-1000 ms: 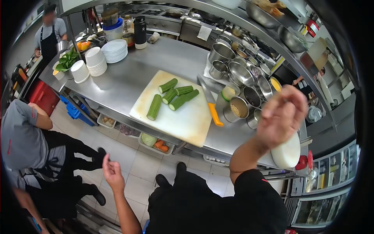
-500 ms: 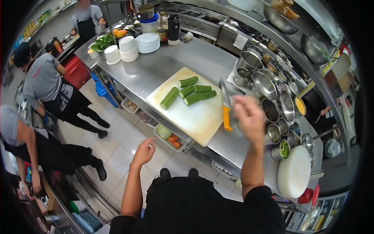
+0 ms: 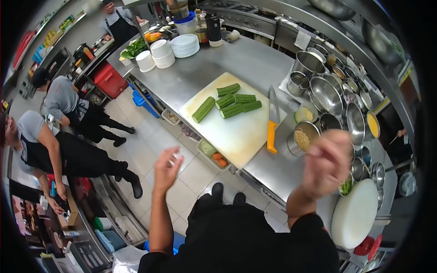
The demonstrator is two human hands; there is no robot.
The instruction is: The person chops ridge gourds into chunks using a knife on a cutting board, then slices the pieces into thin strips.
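My left hand (image 3: pixel 167 168) hovers over the floor in front of the counter, its fingers apart and holding nothing visible. My right hand (image 3: pixel 328 161) is raised over the right of the counter, in front of several metal pots; motion blurs its curled fingers. Several cut lengths of green ridged gourd (image 3: pixel 204 110) lie on the white cutting board (image 3: pixel 223 139). A knife (image 3: pixel 272 129) with an orange handle rests along the board's right edge, touched by neither hand. Nearest to my right hand is a metal pot (image 3: pixel 301 139) with pale tan contents.
Bowls and white plates (image 3: pixel 185 46) are stacked at the counter's far left, beside leafy greens (image 3: pixel 133 48). A round white block (image 3: pixel 354 214) stands at the near right. Two co-workers (image 3: pixel 63 98) work at left; another person (image 3: pixel 120 27) stands farther back. A vegetable tray (image 3: pixel 211 157) sits below the counter.
The view has shifted, moving the counter rightward in the frame. My right hand has moved right, away from the knife, uncovering the tan-filled pot. My left hand's fingers have spread more.
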